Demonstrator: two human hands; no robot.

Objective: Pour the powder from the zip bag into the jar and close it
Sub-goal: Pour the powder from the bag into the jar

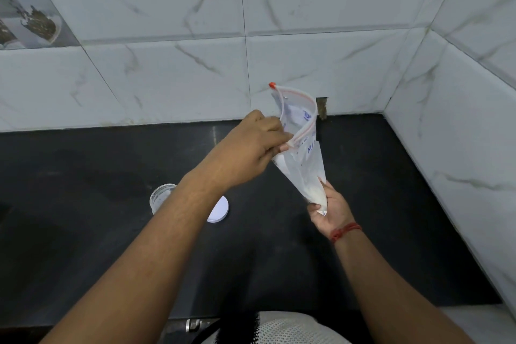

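A clear, crinkled plastic zip bag (300, 148) with a red slider is held upright above the glossy black counter (391, 176). The left hand (248, 148) pinches its gaping top; the right hand (331, 211) grips the tapered bottom corner, packed with white powder (315, 194). The forearm half-hides the glass jar (160, 197) and flat white lid (220, 211).

Jar (161, 196) left of lid (219, 209) on counter (83, 176).

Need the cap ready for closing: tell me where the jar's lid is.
In the head view the white lid lies flat on the black counter, left of centre, just right of the open jar and partly hidden behind the left forearm.
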